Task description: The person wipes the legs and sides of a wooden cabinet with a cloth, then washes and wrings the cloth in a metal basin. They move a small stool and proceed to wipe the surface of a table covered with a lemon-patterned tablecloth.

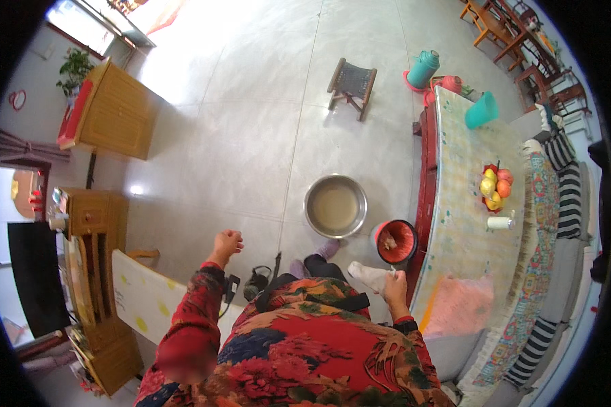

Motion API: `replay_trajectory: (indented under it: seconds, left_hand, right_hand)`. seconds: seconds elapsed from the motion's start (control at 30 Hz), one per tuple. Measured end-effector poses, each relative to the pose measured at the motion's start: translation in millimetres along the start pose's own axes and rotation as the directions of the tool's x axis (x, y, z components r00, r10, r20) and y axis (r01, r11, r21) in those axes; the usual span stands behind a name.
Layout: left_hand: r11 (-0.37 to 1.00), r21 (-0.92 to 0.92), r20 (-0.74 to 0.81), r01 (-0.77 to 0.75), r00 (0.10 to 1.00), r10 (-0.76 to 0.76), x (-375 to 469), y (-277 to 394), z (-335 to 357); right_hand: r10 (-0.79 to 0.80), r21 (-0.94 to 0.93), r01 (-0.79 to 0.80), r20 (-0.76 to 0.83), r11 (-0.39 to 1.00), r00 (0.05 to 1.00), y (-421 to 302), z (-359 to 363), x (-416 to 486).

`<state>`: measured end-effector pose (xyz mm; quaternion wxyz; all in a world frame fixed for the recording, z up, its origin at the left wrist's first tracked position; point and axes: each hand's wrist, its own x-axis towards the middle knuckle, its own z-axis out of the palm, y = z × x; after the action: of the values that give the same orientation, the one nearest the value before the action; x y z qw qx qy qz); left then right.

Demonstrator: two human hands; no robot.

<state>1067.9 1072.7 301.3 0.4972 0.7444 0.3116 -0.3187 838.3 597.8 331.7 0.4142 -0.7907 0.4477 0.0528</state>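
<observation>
My right hand grips one end of a white cloth, which looks like a sock and stretches out to the left. Just beyond it stands a waste bin with a red inside and crumpled pale scraps at the bottom. My left hand is held out over the floor, fingers curled in, and I see nothing in it. Between the two hands and farther out, a stainless steel basin with cloudy liquid rests on the floor. My feet are close to its near rim.
A folding stool stands ahead. Along the right runs a cloth-covered table with fruit, a teal jug and a pink cloth. Thermos flasks stand past its far end. Wooden cabinets line the left.
</observation>
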Motion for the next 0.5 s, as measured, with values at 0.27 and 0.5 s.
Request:
replay_trajectory:
  seconds: [0.27,0.5]
  left_hand:
    - [0.992,0.12,0.16,0.025,0.986,-0.044,57.6,134.0,42.9]
    - [0.877,0.436,0.463,-0.203,0.886,-0.026,217.1,295.7,118.7]
  right_hand:
    - [0.036,0.043,-0.035,-0.027,0.998,0.999,-17.1,49.0,85.1]
    - [0.181,0.224,-0.121,-0.271,0.967,0.945,-114.6,88.6,125.2]
